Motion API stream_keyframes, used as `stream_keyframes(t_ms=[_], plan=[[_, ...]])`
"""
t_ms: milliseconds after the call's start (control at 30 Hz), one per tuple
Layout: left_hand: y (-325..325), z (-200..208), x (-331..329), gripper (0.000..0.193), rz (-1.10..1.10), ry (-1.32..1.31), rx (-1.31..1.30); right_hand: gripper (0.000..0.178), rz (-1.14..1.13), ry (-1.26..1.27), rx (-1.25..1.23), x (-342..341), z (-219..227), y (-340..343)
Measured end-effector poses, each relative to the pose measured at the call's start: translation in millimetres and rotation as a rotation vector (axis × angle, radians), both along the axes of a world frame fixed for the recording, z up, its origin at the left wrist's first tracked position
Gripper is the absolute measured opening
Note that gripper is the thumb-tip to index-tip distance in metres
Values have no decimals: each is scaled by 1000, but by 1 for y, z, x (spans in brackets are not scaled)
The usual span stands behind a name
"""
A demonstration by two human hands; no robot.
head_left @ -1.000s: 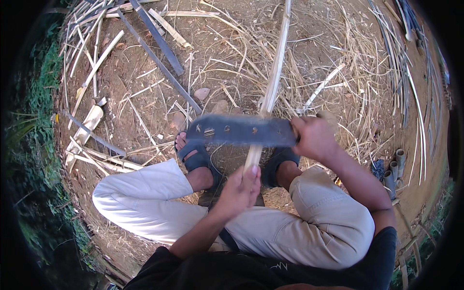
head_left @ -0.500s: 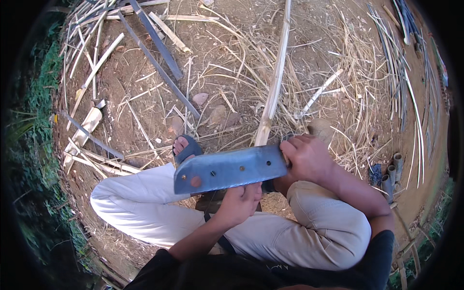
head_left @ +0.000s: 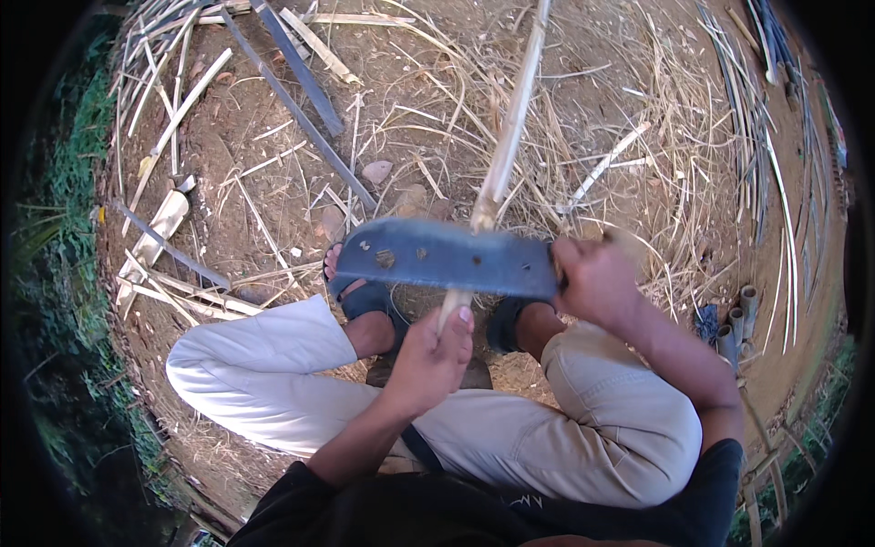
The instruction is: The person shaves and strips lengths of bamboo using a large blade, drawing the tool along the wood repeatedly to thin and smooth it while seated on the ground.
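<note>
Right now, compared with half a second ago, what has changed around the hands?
The machete, in the right hand, has moved forward, away from the body, uncovering more of the left hand. That hand has shifted a little left, and the near part of the bamboo strip with it. Nothing was taken up or let go: both grips stayed, as did the bent left leg.

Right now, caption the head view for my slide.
Left hand gripping a long bamboo strip, right hand holding a broad, perforated machete across it.
</note>
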State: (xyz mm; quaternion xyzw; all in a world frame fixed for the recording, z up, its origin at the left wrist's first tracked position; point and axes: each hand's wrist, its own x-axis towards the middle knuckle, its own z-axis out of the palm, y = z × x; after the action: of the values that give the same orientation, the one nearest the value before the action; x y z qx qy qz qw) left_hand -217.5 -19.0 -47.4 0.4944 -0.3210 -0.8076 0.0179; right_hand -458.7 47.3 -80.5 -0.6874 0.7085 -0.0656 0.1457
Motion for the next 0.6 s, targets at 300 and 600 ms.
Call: stream_keyframes(t_ms=[300,600], plan=[[7,-6,-7,28,1,67,-41,27,-86,-88,87,-10,2,-12],[4,1,4,27,10,31,42,27,62,-23,-7,0,1,-12]])
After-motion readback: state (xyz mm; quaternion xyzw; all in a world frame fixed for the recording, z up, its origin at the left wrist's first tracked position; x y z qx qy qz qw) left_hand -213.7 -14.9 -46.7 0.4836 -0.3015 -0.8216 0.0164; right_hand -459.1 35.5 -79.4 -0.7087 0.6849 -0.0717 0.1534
